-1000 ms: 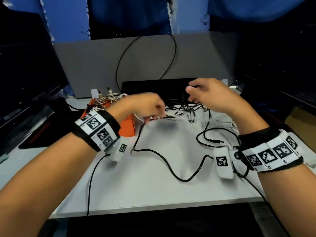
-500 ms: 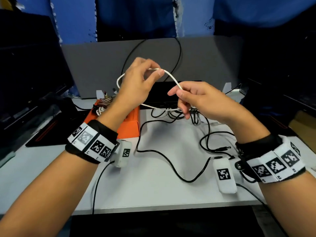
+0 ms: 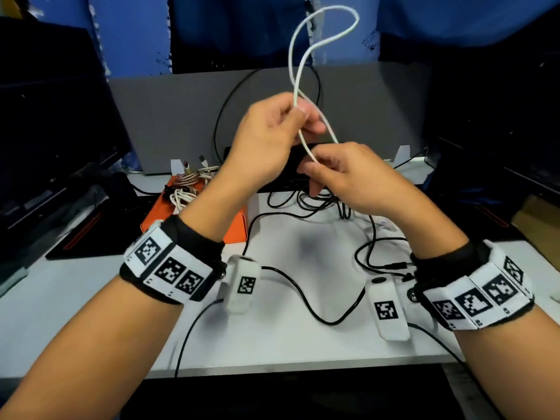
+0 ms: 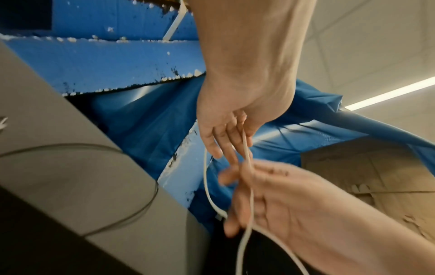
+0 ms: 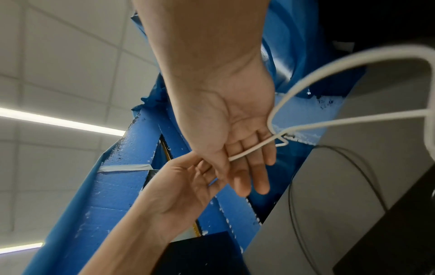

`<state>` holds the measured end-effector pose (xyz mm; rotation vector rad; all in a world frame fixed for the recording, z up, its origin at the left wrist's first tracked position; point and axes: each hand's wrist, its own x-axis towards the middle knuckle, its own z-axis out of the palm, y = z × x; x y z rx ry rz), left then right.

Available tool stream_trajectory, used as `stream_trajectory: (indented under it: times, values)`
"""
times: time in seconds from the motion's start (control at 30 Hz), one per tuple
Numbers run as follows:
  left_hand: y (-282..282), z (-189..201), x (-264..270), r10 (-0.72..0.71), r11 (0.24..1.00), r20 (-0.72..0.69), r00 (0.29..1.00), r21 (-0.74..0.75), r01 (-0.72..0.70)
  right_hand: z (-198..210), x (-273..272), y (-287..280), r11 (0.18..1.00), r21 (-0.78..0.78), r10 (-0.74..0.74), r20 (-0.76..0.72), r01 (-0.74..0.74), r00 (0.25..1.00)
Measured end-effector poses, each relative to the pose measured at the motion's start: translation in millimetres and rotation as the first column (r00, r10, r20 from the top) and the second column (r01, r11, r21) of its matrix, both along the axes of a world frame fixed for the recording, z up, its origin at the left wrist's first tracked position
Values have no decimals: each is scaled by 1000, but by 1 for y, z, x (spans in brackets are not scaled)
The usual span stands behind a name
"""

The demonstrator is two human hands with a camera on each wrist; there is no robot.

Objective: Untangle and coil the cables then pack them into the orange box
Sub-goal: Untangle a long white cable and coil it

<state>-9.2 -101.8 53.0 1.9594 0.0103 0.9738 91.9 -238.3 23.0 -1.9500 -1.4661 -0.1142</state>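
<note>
A white cable (image 3: pixel 290 56) stands in a tall loop above my hands, over the white table (image 3: pixel 272 344). My left hand (image 3: pixel 298 116) pinches it where the strands cross. Just below, my right hand (image 3: pixel 309 171) grips the lower strand. In the left wrist view the white cable (image 4: pixel 205 173) runs from my left hand (image 4: pixel 235 147) down to my right hand (image 4: pixel 235 186). In the right wrist view the cable (image 5: pixel 353 121) lies across the fingers of my right hand (image 5: pixel 244 167). The orange box (image 3: pixel 235 227) sits at the left behind my forearm, with coiled cables (image 3: pixel 181 194) in it.
Tangled black cables (image 3: pixel 331 323) lie across the table's middle and under my hands. A grey partition (image 3: pixel 181 116) closes the back, with a black device (image 3: pixel 272 183) in front of it. Dark monitors (image 3: pixel 45 131) and a black mat (image 3: pixel 85 237) stand at the left.
Both hands rose from the table with the white cable. Its loop, held low between the hands half a second ago, now stands high above the left hand, and the hands are closer together.
</note>
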Motion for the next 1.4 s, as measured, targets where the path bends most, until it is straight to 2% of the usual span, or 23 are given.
stream_trajectory:
  times: [0.07, 0.17, 0.27, 0.37, 0.47, 0.53, 0.6, 0.7, 0.83, 0.93, 1.03, 1.1, 1.17, 1.23, 1.33, 1.4]
  values:
    - [10, 20, -6, 35, 999, 52, 998, -14, -34, 1, 12, -5, 993, -93, -69, 12, 70, 998]
    - [41, 52, -17, 169, 985, 106, 980, 11, -171, 0, 41, -17, 962, -204, -181, 13, 180, 983]
    - [78, 74, -26, 268, 959, 142, 953, 51, -277, -4, 74, -31, 926, -276, -259, 39, 259, 965]
    - [104, 83, -31, 300, 949, 182, 936, 47, -313, -7, 94, -44, 900, -300, -314, 51, 315, 948]
    - [118, 84, -37, 340, 934, 188, 921, 44, -354, -5, 103, -53, 905, -129, -406, 18, 405, 914]
    - [125, 85, -42, 372, 920, 214, 903, 42, -389, -3, 110, -61, 871, 38, -490, 8, 489, 872]
    - [129, 86, -45, 398, 907, 234, 887, 44, -418, -1, 116, -67, 843, 123, -529, 9, 524, 849]
    - [122, 85, -43, 375, 912, 224, 900, 86, -401, 0, 117, -66, 882, 75, -461, -71, 466, 885]
    - [91, 79, -34, 246, 949, 157, 957, 160, -270, 0, 99, -52, 968, -57, -249, -170, 242, 954]
    - [64, 76, -30, 135, 981, 130, 982, 124, -151, -4, 78, -34, 968, -197, -183, -142, 153, 973]
    - [37, 75, -25, 23, 998, 110, 994, 60, -30, -19, 54, -11, 922, -375, -121, -39, 98, 992]
    - [22, 73, -16, -60, 998, 79, 995, 26, 58, -28, 40, 1, 906, -416, -81, 17, 81, 997]
    - [12, 67, -7, -157, 987, 47, 986, -6, 158, -30, 35, 6, 922, -385, -51, 2, 48, 999]
    - [7, 58, 0, -227, 973, 43, 973, -25, 228, -27, 34, 6, 959, -281, -17, -121, -18, 992]
    - [2, 42, 4, -161, 987, 44, 986, 6, 161, -16, 33, 2, 999, 32, 45, -397, -36, 917]
    - [0, 28, 8, -82, 995, -85, 993, 53, 87, -6, 30, -3, 972, 235, 111, -507, 13, 855]
